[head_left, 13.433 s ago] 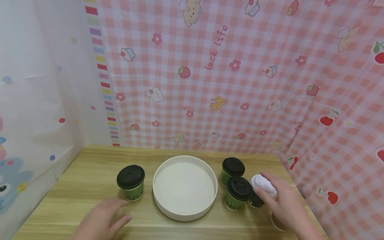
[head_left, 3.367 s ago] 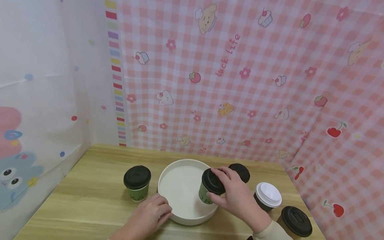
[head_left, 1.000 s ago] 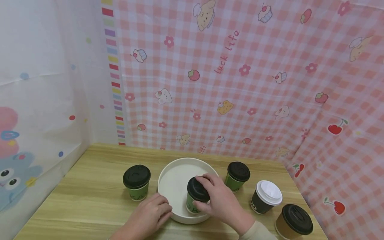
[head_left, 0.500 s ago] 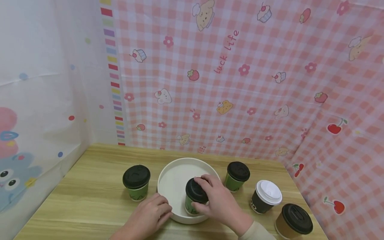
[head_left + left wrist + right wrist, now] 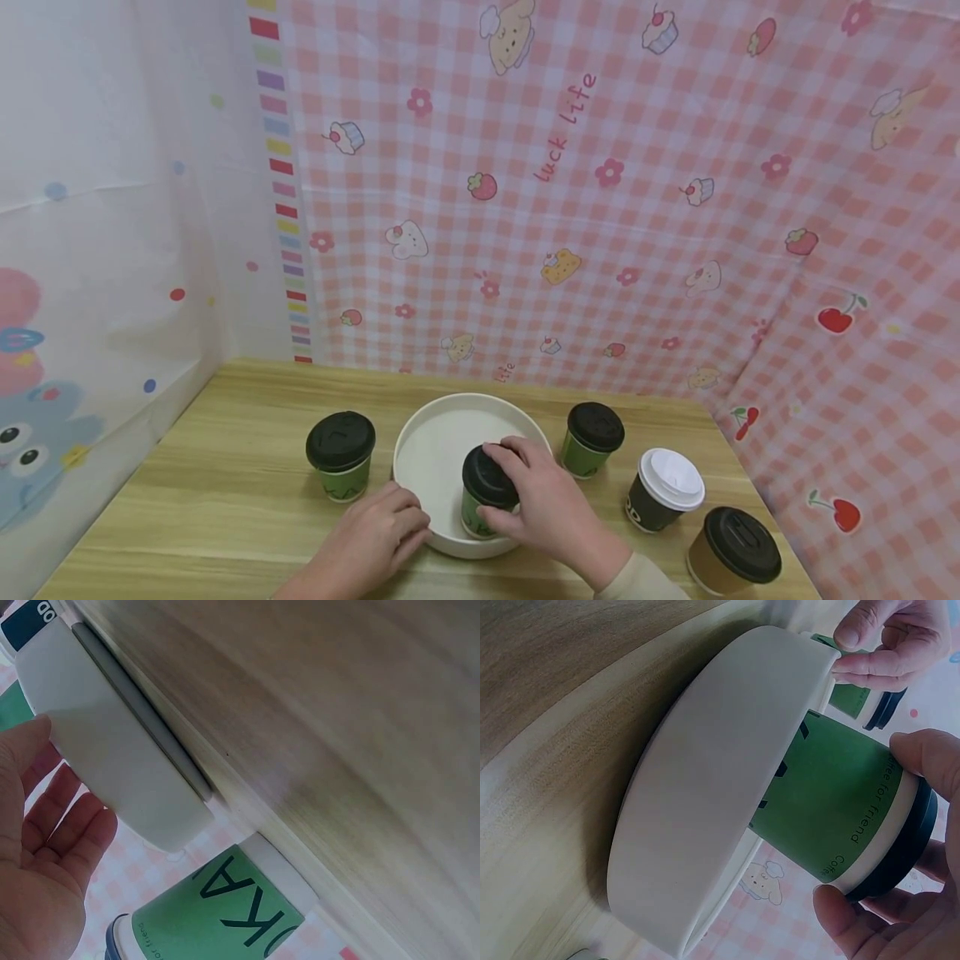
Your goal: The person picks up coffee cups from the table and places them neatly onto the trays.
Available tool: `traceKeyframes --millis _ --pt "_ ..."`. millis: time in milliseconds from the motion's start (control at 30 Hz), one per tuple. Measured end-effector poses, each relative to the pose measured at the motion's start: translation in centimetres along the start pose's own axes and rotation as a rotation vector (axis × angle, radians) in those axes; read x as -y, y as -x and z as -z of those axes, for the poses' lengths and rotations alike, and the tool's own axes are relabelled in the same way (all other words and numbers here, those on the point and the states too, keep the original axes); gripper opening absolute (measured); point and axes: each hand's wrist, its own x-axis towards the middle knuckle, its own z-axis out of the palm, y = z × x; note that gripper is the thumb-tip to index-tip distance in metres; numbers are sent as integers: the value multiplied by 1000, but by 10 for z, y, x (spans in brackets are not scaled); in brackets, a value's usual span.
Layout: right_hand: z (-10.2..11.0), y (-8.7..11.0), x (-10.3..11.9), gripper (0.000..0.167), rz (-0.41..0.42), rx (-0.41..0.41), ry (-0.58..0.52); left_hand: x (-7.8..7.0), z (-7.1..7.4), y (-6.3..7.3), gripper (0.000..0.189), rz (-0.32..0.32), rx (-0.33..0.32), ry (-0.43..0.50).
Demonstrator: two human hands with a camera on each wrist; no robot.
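A round white tray [image 5: 423, 446] with a raised rim sits mid-table. My left hand [image 5: 378, 529] is at its front-left edge; in the left wrist view the thumb [image 5: 34, 739] and fingers pinch the rim. My right hand [image 5: 551, 508] grips a green paper coffee cup [image 5: 474, 515] with a black lid, upright inside the tray near the front right. In the right wrist view, thumb and fingers curl round this cup [image 5: 832, 795] just below and at the lid. The tray's wall hides its base there, so contact with the tray floor cannot be seen.
Left of the tray stands another green cup [image 5: 345, 479] with a black lid. To the right are a green cup [image 5: 585, 454], a black cup [image 5: 651, 504] with a white lid, and a brown cup [image 5: 712, 562] with a black lid. Patterned cloth [image 5: 510, 217] hangs behind.
My right hand, earlier at the white-lidded cup, has brought a green cup from the right into the tray. My left hand has come to the tray's rim. The last half second shows almost no movement.
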Motion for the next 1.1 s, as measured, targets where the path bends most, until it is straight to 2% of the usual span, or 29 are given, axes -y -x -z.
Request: traceKeyframes --millis 500,1100 --pt "-1 1 1 72 10 4 11 0 0 -1 13 3 7 0" --pt "-6 5 3 76 46 -44 27 0 -1 0 15 -21 -12 -14"
